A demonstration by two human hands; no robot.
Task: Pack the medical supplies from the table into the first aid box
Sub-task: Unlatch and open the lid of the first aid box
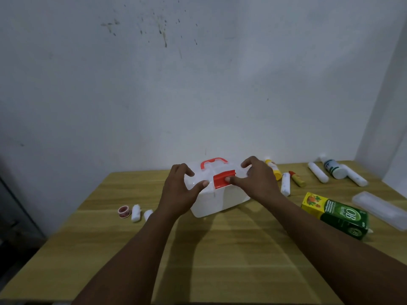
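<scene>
My forearms came up from the bottom edge over the counter (220,249), the nearest things in view. My left hand (178,190) sat on the box (220,199) at its 9 o'clock corner, grip loosely curled with the thumb pressed on the lid's front edge and the fingers arched above it, closed on nothing. My right hand (257,179) lay over the lid from 3 o'clock, its thumb pushing against the red latch (220,180) while the fingers hooked over the lid; that grip was partly closed around the lid edge. The box stood mid-counter, lid down, red handle (213,162) at its 12 o'clock side. At the box's 8 o'clock lay a tape roll (123,211) and two gauze rolls (136,212). At 3 o'clock lay a yellow bottle (274,169), a white roll (285,184) and a small tube (297,178). At 4 o'clock sat a green carton (339,215) beside a clear case (381,209). At 2 o'clock, near the wall, a bottle (333,167) lay between two long white rolls (318,172).
</scene>
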